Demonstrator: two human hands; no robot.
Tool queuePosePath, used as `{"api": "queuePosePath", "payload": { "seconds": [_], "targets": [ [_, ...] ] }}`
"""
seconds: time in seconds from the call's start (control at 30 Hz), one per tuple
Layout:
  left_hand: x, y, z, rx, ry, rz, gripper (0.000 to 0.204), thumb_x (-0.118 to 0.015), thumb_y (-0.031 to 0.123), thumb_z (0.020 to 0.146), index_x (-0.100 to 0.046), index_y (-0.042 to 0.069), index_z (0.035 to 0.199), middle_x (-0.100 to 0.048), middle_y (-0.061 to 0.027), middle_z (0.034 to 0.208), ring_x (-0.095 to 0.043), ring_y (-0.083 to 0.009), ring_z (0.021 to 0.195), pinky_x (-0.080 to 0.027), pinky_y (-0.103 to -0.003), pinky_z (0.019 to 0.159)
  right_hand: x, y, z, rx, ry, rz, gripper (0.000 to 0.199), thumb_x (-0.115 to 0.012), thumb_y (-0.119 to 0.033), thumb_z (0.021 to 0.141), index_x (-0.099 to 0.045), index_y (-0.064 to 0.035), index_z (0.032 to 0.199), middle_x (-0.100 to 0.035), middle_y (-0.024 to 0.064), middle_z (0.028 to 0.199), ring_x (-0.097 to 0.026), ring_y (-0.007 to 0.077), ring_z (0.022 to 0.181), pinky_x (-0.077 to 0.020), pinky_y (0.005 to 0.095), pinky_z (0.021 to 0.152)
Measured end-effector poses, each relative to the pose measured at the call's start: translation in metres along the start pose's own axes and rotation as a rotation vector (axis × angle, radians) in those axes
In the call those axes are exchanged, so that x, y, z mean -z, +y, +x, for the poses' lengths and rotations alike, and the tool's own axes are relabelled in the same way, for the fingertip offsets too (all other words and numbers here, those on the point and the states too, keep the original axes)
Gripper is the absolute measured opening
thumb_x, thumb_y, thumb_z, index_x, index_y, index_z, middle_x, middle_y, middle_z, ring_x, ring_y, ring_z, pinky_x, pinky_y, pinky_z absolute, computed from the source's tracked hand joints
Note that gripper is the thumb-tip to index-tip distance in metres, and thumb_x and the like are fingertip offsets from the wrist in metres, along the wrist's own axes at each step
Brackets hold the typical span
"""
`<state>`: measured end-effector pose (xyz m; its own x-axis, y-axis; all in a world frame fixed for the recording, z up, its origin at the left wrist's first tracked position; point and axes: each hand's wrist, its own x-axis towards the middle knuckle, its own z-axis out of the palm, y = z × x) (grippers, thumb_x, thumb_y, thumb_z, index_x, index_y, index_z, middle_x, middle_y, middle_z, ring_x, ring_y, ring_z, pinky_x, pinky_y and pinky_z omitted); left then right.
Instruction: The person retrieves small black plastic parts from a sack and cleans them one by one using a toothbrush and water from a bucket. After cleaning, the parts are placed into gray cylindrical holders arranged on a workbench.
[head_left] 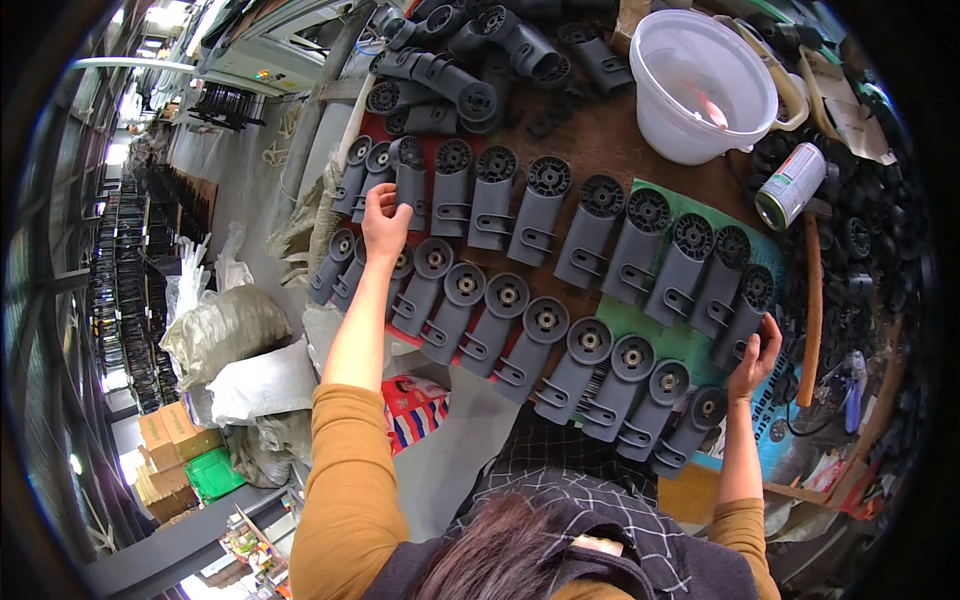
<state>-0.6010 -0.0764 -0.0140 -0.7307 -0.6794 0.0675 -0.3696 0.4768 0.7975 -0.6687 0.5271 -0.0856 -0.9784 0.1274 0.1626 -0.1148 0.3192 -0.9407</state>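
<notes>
Rows of grey moulded plastic wheel housings (520, 265), each one a flat stem with a round ribbed hub at its top end, lie side by side on the brown wooden workbench (600, 135); there are three rows, and they run slanting from the upper left down to the lower right. I judge each housing to be stiff, light and not fragile, with a matt surface that should not slip much. The best place to take one seems the narrow stem, where the fingers can close around both edges; the round hub is wider and harder to pinch. Part of the rows rests on a green cutting mat (690, 345).

At the far edge of the bench stands a white plastic bucket (665, 125), and beside it lies a spray can with green and white label (790, 185).

The left hand (384, 222) is stretched forward to the left end of the rows. Its fingers are curled loosely and rest on a housing at the end of the top row (408, 180); whether they really pinch it, I cannot tell. The right hand (757, 362) is at the opposite end, with fingers bent around the last housing of the middle row (745, 310), touching its stem from the outer side.
</notes>
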Motion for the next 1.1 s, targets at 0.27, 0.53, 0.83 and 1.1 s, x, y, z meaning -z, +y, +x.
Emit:
{"api": "queuePosePath", "payload": {
  "seconds": [0.27, 0.53, 0.83, 1.1],
  "targets": [
    [0.015, -0.004, 0.017, -0.054, 0.024, 0.202, 0.029, -0.067, 0.02, 0.085, -0.066, 0.006, 0.109, -0.065, -0.0118, 0.103, -0.065, -0.0202, 0.09, -0.051, -0.031, 0.081, 0.002, 0.005, 0.0, -0.008, 0.007, -0.027, 0.04, -0.05, -0.016, 0.092, -0.05, 0.0007, 0.129, -0.054, 0.0085, 0.121, -0.051, 0.0191, 0.112, -0.0365, 0.0317, 0.1],
    [0.033, -0.013, 0.039, -0.303, 0.039, 0.675, 0.043, -0.073, 0.017, 0.074, -0.059, 0.008, 0.113, -0.064, -0.0093, 0.1, -0.059, -0.0261, 0.103, -0.043, -0.037, 0.094, 0.008, 0.009, 0.003, -0.014, -0.002, 0.01, 0.045, -0.05, -0.026, 0.094, -0.05, 0.0002, 0.131, -0.055, 0.0097, 0.122, -0.05, 0.0194, 0.114, -0.0354, 0.0325, 0.101],
    [0.058, -0.052, 0.066, 0.165, -0.104, -0.047, 0.04, -0.058, 0.019, 0.085, -0.055, 0.001, 0.12, -0.067, -0.0073, 0.09, -0.062, -0.0169, 0.083, -0.049, -0.032, 0.077, 0.01, 0.014, 0.004, -0.061, 0.009, -0.02, 0.042, -0.049, -0.023, 0.096, -0.051, -0.0017, 0.132, -0.054, 0.0079, 0.126, -0.049, 0.0196, 0.117, -0.034, 0.0331, 0.103],
    [0.072, -0.071, 0.075, -0.042, 0.044, 0.852, 0.051, -0.072, 0.015, 0.073, -0.054, 0.015, 0.12, -0.053, -0.0159, 0.121, -0.053, -0.0349, 0.111, -0.045, -0.044, 0.093, 0.012, 0.01, 0.0, -0.022, 0.008, -0.059, 0.046, -0.05, -0.024, 0.094, -0.05, 0.0, 0.132, -0.054, 0.0089, 0.125, -0.05, 0.0193, 0.115, -0.0348, 0.0327, 0.103]
  ]
}}
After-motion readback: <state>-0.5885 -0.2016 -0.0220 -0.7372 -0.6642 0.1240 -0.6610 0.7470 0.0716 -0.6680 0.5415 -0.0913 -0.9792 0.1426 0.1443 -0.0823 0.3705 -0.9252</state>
